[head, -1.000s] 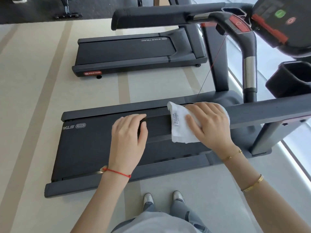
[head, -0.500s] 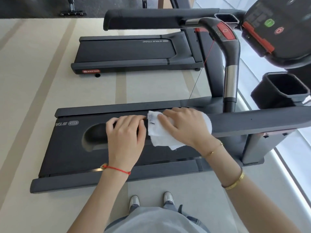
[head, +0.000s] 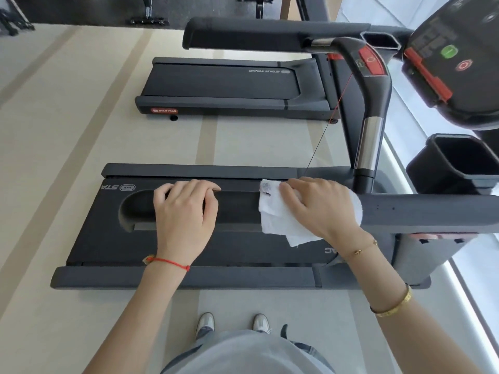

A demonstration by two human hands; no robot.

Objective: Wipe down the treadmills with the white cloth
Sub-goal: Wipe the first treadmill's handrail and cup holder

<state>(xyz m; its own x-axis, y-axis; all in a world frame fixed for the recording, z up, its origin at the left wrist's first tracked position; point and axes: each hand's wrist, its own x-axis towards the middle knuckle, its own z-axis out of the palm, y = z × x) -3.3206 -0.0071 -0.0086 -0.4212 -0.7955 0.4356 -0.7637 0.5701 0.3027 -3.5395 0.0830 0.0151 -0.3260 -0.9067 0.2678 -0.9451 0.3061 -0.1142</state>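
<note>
I stand beside the near treadmill (head: 108,247) and look down over its dark side handrail (head: 237,209), which runs from the right to a rounded end on the left. My left hand (head: 186,214) grips the rail near that end, fingers curled over its far edge. My right hand (head: 321,209) holds the white cloth (head: 275,220) wrapped over the rail further right, fingers curved over it. A corner of the cloth hangs below the rail. A stretch of bare rail separates the two hands.
A second treadmill (head: 221,85) lies beyond on the beige floor. The console (head: 459,63), a black cup holder (head: 459,163), the far handrail (head: 243,36) and a thin red safety cord (head: 332,117) are at the right. My shoes (head: 205,322) are beside the deck.
My right hand slid the cloth left along the rail until it met my left hand, then back to the right. My left hand kept its hold on the rail.
</note>
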